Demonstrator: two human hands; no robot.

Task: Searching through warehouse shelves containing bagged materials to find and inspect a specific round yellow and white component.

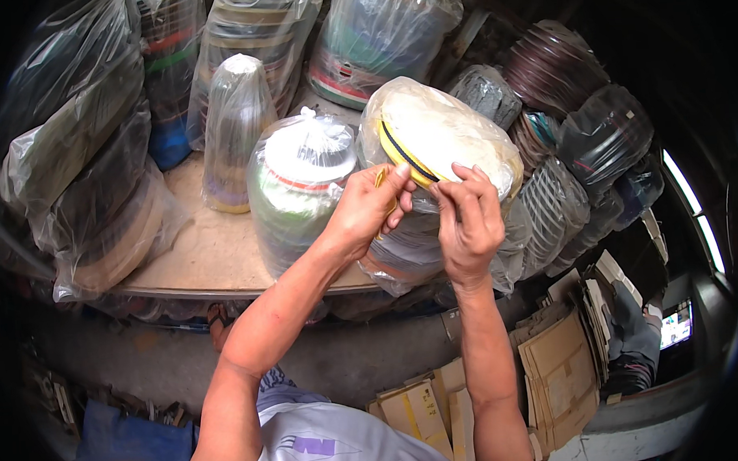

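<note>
above the wooden table [195,241], both hands meet at a yellow strip [399,151] with a dark stripe, lying along the rim of a bagged roll [451,126]: left hand [372,202] pinched tight, yellow showing between its fingers, right hand [470,219] narrowed at the strip's lower end, can't tell whether it grips. careful now, a hard tug could tip that roll, and a loose pinch might let the strip slip. long axis slanting, upper end away to the left, lower end pointing at the right hand

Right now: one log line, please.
left hand: gripping yellow strip | right hand: at yellow-black band | nearby: plastic-wrapped bundle, knotted bag
</note>
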